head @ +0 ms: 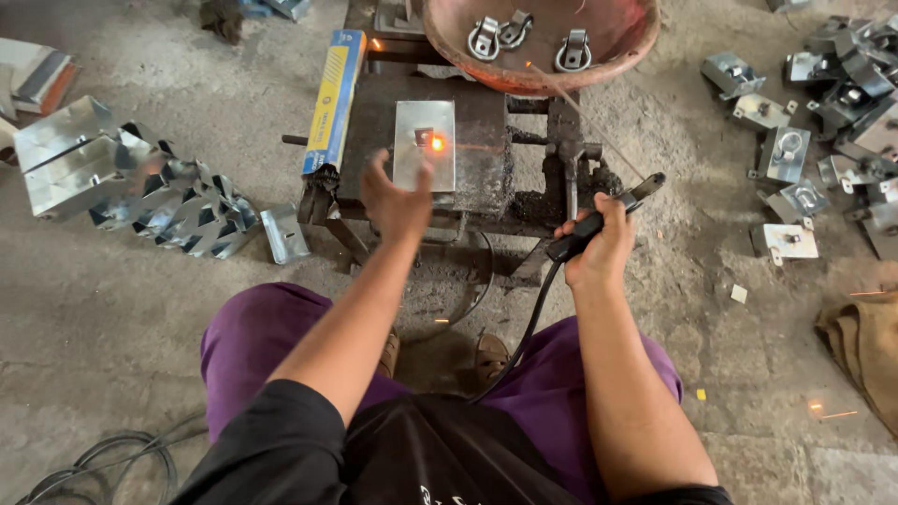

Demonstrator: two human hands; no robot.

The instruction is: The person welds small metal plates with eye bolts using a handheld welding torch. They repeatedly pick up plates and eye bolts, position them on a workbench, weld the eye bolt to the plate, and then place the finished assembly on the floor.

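Observation:
My left hand (395, 194) reaches with spread fingers toward a small shiny metal plate (424, 159) that lies on a dark steel work stand (486, 150). A small piece on the plate glows orange at a fresh weld spot (436, 142). My right hand (599, 245) grips a black electrode holder (606, 213) to the right of the stand. Its thin welding rod (585, 117) points up and left toward a rusty red bowl (538, 79). A black cable (524, 327) hangs from the holder between my knees.
The bowl holds three metal ring clips (516, 39). A long blue-and-yellow box (334, 98) lies on the stand's left side. Bent shiny plates (150, 187) are heaped on the concrete at left; finished plates with clips (823, 112) lie at right. A brown cloth (865, 351) sits at far right.

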